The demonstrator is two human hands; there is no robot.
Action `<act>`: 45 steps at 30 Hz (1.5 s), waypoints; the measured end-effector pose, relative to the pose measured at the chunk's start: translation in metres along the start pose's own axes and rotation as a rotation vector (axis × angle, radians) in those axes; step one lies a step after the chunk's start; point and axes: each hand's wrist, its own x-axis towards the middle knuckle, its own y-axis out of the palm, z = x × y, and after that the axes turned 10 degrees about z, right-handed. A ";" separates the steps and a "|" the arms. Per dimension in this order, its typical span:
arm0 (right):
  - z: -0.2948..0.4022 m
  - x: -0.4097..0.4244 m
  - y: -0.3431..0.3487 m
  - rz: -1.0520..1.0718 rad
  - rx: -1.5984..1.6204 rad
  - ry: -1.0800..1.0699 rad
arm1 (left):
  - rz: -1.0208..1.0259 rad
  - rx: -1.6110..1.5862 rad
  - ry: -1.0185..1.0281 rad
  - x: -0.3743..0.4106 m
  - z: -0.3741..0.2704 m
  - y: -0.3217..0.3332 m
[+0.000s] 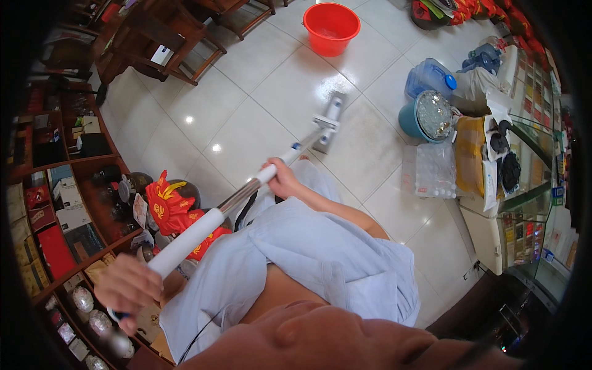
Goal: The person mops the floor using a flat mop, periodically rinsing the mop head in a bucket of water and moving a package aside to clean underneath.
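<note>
A flat mop with a white and metal pole [185, 243] runs diagonally from the lower left up towards the middle of the picture. My left hand [127, 286], slightly blurred, is closed around the upper end of the pole. Further down, my right hand [282, 179] grips the pole near its white collar. The flat mop head [330, 122] lies on the pale tiled floor [273, 115], beside a greyish patch. Beyond it stands a red plastic basin [331, 30] with what looks like some water in it.
Wooden chairs [185, 44] stand at the upper left. Shelves with boxes [71, 217] and red-wrapped jars [169, 206] line the left. On the right are a blue water jug [428, 78], a teal bucket [414, 121], packed bottles [434, 171] and a glass display counter [529, 162].
</note>
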 end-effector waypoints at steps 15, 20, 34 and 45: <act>0.018 0.265 0.046 -0.058 -0.159 0.360 | -0.065 0.383 -0.095 0.101 0.152 -0.050; 0.085 0.209 0.077 0.053 0.012 0.190 | 0.231 0.208 -0.173 0.126 0.140 -0.090; 0.308 0.179 0.075 -0.054 0.400 -0.323 | 0.372 -0.307 0.121 0.243 0.271 -0.149; 0.463 0.238 0.067 0.152 0.354 -0.436 | 0.661 0.007 0.039 0.308 0.356 -0.102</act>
